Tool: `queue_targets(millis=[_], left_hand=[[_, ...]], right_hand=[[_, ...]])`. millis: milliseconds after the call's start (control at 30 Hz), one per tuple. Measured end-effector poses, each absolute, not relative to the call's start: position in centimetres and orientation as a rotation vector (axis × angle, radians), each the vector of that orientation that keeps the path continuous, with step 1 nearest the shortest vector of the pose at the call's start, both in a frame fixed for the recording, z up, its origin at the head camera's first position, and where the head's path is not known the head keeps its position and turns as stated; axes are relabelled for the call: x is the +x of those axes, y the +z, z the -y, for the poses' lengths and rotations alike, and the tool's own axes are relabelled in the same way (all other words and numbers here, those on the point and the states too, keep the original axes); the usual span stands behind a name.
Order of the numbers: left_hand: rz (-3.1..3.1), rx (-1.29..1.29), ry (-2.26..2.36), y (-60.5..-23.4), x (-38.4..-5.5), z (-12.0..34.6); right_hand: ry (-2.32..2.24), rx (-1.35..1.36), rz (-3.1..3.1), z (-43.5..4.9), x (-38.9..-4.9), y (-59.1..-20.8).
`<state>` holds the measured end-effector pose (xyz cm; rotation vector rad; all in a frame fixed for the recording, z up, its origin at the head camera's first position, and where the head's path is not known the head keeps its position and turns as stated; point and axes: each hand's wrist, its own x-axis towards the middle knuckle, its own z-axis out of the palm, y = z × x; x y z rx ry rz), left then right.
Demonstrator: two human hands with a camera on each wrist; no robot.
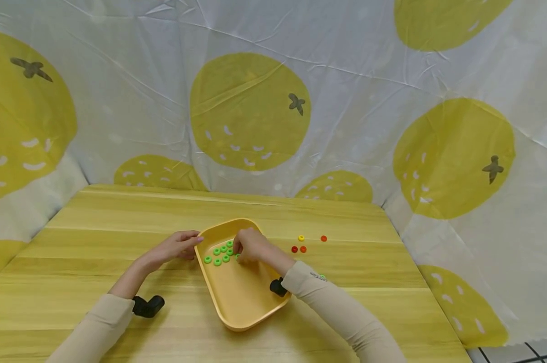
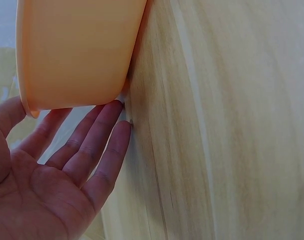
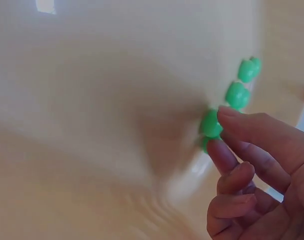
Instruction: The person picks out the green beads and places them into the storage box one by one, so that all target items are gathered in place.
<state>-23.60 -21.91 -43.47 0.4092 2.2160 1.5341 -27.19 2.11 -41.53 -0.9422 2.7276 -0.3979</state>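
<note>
An orange-yellow plastic tray [image 1: 241, 307] stands on the table, holding several small green rings [image 1: 217, 262] towards its far left part. My left hand [image 1: 184, 245] holds the tray's left side; in the left wrist view the thumb lies over the rim and the fingers [image 2: 94, 135] reach against the outer wall. Inside the tray, my right hand [image 1: 254, 245] pinches a green ring [image 3: 211, 123] between thumb and forefinger, low over the tray floor. More green rings [image 3: 237, 95] lie close beside it in a line. The other fingers of that hand are curled in.
Right of the tray, on the wooden table [image 1: 164, 217], lie a yellow ring [image 1: 301, 238], a dark red ring [image 1: 294, 249] and two orange-red rings [image 1: 324, 238]. Another green ring [image 1: 323, 277] shows partly behind the right sleeve. A fruit-patterned cloth [image 1: 346, 126] hangs behind the table.
</note>
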Motion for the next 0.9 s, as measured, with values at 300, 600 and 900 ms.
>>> queue_targets(millis=[300, 600, 900], left_hand=[[-2.223, 0.412, 1.531, -43.7, -23.8, 22.0], [-2.216, 0.427, 1.531, -43.8, -23.7, 22.0], [-2.221, 0.433, 1.535, -43.7, -23.7, 22.0]], right_hand=[[-0.633, -1.023, -2.696, -3.4, -26.7, -38.8], [-0.988, -0.941, -2.681, -8.4, -26.6, -36.4], [-1.267, -0.674, -2.669, -16.9, -26.4, -37.5]])
